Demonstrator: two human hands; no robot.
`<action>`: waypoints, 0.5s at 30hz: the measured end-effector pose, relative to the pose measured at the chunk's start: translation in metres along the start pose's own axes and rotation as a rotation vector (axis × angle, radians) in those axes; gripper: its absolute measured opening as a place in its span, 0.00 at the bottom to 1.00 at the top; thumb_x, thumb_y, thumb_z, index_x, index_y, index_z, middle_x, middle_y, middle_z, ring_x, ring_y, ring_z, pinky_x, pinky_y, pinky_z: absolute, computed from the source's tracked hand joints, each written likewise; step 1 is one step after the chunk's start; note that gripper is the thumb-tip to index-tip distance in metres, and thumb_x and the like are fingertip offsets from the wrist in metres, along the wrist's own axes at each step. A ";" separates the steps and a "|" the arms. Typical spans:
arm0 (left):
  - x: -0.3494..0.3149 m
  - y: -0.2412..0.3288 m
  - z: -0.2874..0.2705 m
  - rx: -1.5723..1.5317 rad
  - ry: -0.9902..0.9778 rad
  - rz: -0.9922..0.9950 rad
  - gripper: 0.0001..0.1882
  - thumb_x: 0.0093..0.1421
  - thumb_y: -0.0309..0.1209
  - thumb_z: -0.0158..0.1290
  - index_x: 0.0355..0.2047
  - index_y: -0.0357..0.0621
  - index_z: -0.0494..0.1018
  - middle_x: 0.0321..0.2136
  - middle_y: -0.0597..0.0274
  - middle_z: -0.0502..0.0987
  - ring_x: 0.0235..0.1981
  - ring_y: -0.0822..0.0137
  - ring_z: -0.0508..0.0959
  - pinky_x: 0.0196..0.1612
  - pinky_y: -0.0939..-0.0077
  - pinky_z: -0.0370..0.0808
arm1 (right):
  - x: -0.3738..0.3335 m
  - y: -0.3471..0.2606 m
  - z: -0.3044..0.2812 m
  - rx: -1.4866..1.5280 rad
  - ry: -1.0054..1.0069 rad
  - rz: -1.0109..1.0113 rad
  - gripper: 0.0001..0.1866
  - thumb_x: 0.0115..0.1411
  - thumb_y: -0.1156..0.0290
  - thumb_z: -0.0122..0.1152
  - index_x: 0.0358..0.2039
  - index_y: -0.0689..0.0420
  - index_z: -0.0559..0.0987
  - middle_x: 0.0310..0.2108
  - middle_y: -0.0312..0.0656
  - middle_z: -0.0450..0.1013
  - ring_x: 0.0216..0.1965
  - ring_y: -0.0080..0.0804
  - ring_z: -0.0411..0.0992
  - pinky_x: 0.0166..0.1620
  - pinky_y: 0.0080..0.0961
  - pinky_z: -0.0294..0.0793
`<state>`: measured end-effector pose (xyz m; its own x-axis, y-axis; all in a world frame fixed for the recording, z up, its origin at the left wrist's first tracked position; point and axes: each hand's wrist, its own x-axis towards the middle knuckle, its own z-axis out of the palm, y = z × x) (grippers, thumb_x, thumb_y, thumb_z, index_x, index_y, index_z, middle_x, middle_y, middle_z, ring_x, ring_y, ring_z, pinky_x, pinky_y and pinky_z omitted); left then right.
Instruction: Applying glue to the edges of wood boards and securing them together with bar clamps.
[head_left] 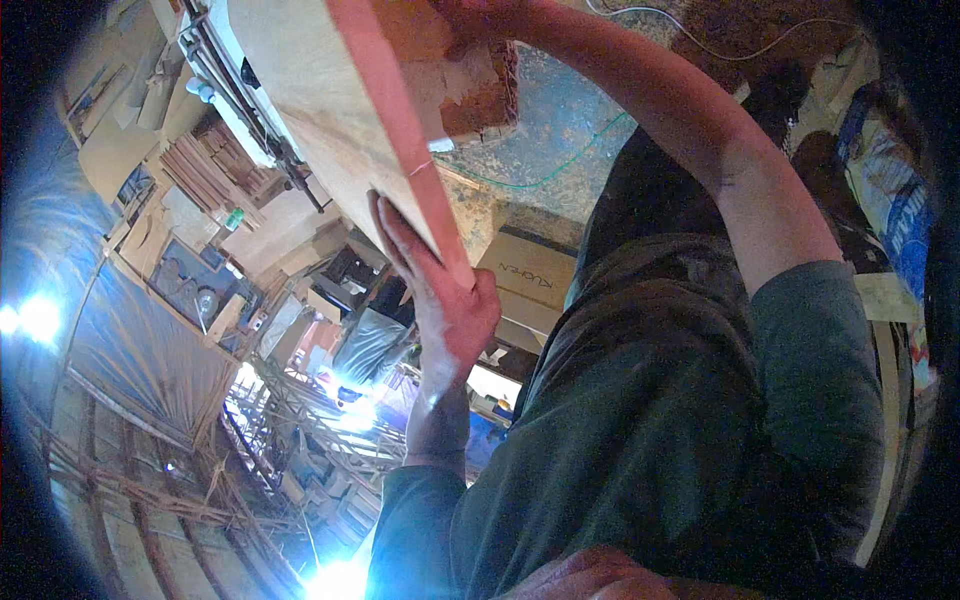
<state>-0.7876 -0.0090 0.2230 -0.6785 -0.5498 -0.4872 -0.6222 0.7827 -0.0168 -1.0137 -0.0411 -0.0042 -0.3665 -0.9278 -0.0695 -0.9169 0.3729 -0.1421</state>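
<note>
A broad wooden panel [320,100] stands tilted at the upper middle, with a pale face and a reddish narrow edge. My left hand [445,300] clasps its near end: the fingers lie along the pale face and the thumb bends round the edge. From the right, my right arm arches over to the panel's far part. There my right hand [478,18] is at the reddish side, partly cut off by the top of the picture, and its fingers cannot be made out.
A cardboard box [530,275] sits below the panel, near my dark trousers. A green cord [560,180] crosses the stained floor. Stacked wood strips [205,175] and scattered timber [300,440] fill the left side. A blue and white sack [900,210] lies at the far right.
</note>
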 end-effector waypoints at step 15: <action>0.043 0.020 0.080 -0.120 0.255 0.118 0.51 0.41 0.20 0.50 0.65 0.20 0.39 0.65 0.23 0.39 0.67 0.24 0.38 0.66 0.31 0.39 | -0.082 0.033 0.057 0.735 0.568 0.255 0.57 0.50 0.50 0.71 0.68 0.63 0.47 0.68 0.61 0.47 0.69 0.60 0.45 0.68 0.51 0.46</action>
<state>-0.7978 0.0061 0.1314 -0.8156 -0.5245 -0.2446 -0.5646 0.8139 0.1373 -1.0049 0.0484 -0.0599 -0.7399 -0.6132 0.2768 -0.5418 0.2992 -0.7855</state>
